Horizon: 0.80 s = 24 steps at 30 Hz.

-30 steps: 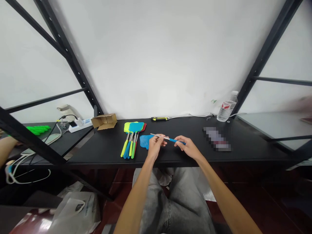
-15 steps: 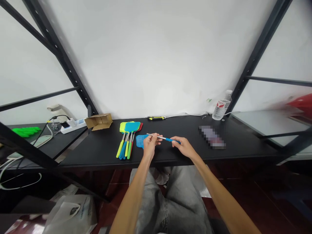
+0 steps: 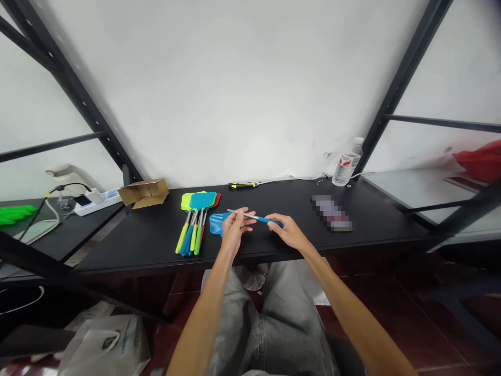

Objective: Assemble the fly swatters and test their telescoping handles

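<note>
My left hand (image 3: 234, 228) pinches the thin metal rod of a fly swatter handle (image 3: 250, 215), which is held above the table's front part. On the same handle's blue grip, my right hand (image 3: 287, 230) has its fingers closed at the right end. The rod's left tip pokes out past my left fingers. Just left of that hand lies a blue mesh swatter head (image 3: 216, 224), partly hidden behind it. Farther left is a pile of fly swatters (image 3: 202, 201) with yellow, blue and red heads, their coloured grips toward me.
An open cardboard box (image 3: 144, 194) sits at the back left, beside a white power strip (image 3: 97, 202). A black and yellow utility knife (image 3: 242, 185) lies near the wall. At right are a water bottle (image 3: 347, 163) and a pixelated flat object (image 3: 332, 213). Black shelf posts (image 3: 395, 104) flank the table.
The view has shifted slightly, so the scene sits farther left. Both hands keep hold of the handle, with my left fingers somewhat more spread along the rod.
</note>
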Available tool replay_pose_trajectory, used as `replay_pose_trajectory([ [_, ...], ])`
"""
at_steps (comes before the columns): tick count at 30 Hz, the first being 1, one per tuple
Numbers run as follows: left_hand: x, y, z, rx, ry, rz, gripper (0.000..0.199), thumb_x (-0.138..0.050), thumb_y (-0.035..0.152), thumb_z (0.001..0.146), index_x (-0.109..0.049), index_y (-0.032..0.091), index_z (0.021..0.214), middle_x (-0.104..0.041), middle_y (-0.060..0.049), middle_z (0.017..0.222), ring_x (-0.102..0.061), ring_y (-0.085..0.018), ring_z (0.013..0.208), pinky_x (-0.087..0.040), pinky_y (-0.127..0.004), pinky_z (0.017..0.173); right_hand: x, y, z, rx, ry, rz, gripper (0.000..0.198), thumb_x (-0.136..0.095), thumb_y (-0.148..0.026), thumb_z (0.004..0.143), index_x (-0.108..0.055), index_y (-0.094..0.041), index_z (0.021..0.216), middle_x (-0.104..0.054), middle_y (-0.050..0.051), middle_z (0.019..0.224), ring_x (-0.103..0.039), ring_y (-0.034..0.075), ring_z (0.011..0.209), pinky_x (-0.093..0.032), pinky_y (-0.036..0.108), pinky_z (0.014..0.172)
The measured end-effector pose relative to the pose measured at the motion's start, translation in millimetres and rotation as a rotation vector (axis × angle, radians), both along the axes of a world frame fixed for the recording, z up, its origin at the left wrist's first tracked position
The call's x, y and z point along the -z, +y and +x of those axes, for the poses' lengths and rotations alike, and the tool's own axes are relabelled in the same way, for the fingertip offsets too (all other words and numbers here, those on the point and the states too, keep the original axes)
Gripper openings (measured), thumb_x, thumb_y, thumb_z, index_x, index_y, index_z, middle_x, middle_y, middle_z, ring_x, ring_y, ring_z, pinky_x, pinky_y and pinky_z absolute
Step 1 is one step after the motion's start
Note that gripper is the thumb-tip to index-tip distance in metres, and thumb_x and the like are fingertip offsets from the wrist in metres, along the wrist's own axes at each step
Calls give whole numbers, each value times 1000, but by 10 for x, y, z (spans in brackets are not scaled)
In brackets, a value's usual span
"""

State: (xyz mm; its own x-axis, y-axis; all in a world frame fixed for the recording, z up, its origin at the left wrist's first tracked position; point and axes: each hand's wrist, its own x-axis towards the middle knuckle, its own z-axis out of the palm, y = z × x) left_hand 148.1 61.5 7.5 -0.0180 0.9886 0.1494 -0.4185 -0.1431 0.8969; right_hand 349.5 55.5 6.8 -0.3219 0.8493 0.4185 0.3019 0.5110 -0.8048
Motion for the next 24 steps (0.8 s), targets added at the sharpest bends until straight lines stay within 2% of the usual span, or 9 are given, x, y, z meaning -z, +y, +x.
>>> replay_pose_trajectory([
  [3,-25,-28,10,-70,-13,-34,42,-68,50,82,-65,12,99,-74,-16,103,-73,-17,73,-53,-21,55,2,-10,-2,29,15,29,27,-56,-40,91,-67,-22,108,-71,4,96,-64,20,87,-46,30,81],
  [7,-25,-41,10,-78,25,-16,40,-70,49,80,-67,12,94,-75,-16,101,-73,-17,75,-53,-20,58,5,-14,-4,70,-101,63,29,-51,-40,94,-71,-24,105,-74,5,100,-66,23,90,-45,32,82],
  [12,4,-20,3,-60,40,40,38,-70,48,80,-67,12,91,-75,-15,98,-72,-17,76,-54,-22,61,17,10,-5,71,-183,54,33,-46,-41,95,-74,-23,96,-72,3,82,-63,20,73,-43,29,72],
  [18,20,-15,-1,-44,72,46,41,-68,51,81,-67,12,93,-75,-16,98,-73,-19,76,-53,-22,57,15,21,-4,64,-204,2,42,-42,-45,96,-72,-20,81,-57,-1,59,-50,15,55,-35,25,57],
  [20,8,-24,0,-29,76,34,43,-68,52,80,-66,12,96,-74,-16,102,-73,-20,75,-53,-22,55,9,17,-7,51,-176,3,40,-43,-45,96,-72,-20,84,-62,0,65,-55,16,60,-39,26,61],
  [24,-18,-43,12,7,61,-2,47,-68,52,81,-67,12,106,-72,-17,110,-73,-19,77,-54,-23,57,17,-1,-19,47,-62,38,26,-55,-40,90,-70,-22,100,-72,4,94,-65,22,85,-46,31,79],
])
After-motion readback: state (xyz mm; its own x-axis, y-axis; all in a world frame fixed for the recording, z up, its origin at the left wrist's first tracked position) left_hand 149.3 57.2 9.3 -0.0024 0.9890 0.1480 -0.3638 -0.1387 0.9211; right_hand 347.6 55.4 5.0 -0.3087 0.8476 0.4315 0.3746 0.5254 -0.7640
